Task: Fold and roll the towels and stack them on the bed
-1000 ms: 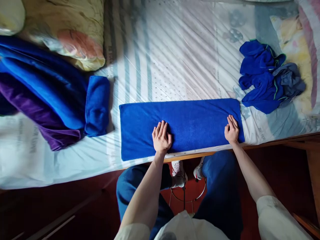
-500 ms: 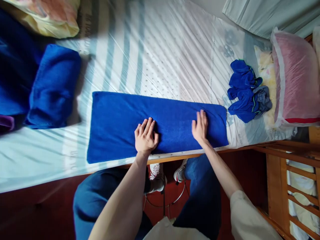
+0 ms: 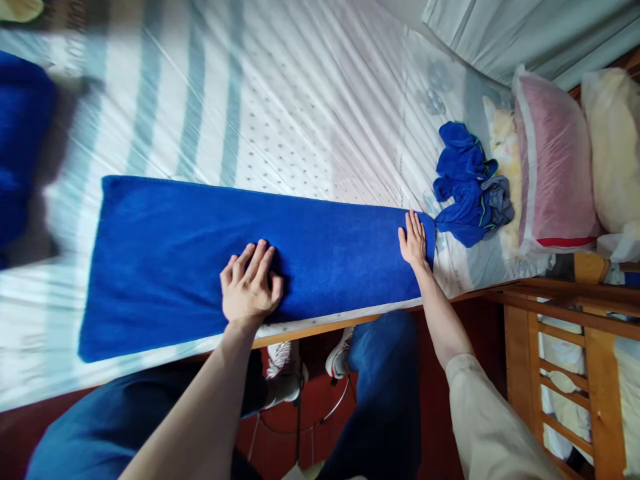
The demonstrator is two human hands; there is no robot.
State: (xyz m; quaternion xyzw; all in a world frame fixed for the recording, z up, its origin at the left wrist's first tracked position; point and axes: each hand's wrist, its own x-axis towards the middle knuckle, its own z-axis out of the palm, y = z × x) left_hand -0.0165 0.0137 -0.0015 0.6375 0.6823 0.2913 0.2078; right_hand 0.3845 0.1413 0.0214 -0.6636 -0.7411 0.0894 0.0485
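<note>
A long blue towel [image 3: 200, 253], folded into a strip, lies flat along the near edge of a plastic-covered mattress [image 3: 300, 107]. My left hand [image 3: 250, 283] rests palm down on the towel's middle, fingers stretched out. My right hand [image 3: 414, 239] lies flat on the towel's right end, fingers together and extended. Neither hand holds anything.
A crumpled heap of blue and grey cloths [image 3: 467, 193] sits just past the towel's right end. Bagged pillows [image 3: 550, 160] lie at the far right. A folded blue towel [image 3: 20, 133] is blurred at the left edge. A wooden bed frame [image 3: 565, 320] stands on the right.
The view swung right and the towel now looks larger. My right hand slid from partway along the towel out to its right end. My left hand stayed pressed on the middle.
</note>
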